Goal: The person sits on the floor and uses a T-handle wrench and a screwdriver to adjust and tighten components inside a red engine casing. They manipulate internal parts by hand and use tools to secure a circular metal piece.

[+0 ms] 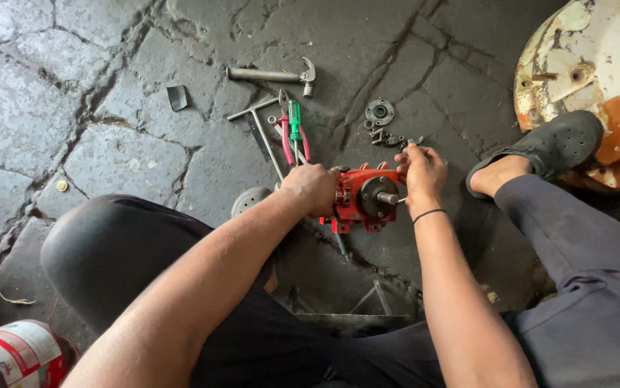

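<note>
A person sat on a cracked, oil-dark stone floor (109, 154), legs spread around a small red gearbox housing (362, 197) that rested on the ground between the knees. The left hand (312, 188) was closed over the housing's left end, apparently to brace it against turning. The right hand (420, 171), a thin black band at its wrist, was pinched shut at the upper right corner of the casting, near the stubby steel shaft (389, 197) that projected from a dark round cover; whatever small part the fingers held was too small to make out.

The housing looked like painted cast metal, its red coat chipped and smeared with grease, with bolt lugs along the top edge.

Tools lay within arm's reach just beyond it, seemingly set down for ready use: a claw hammer (274, 75), a green-handled screwdriver (294, 122) across pink-handled pliers (288, 133), and a T-handle wrench (261, 129). To the right sat a round flange (380, 111) and a scatter of small fasteners (385, 138). A rusted white disc (597, 65) stood behind the person's shoe (547, 147).
</note>
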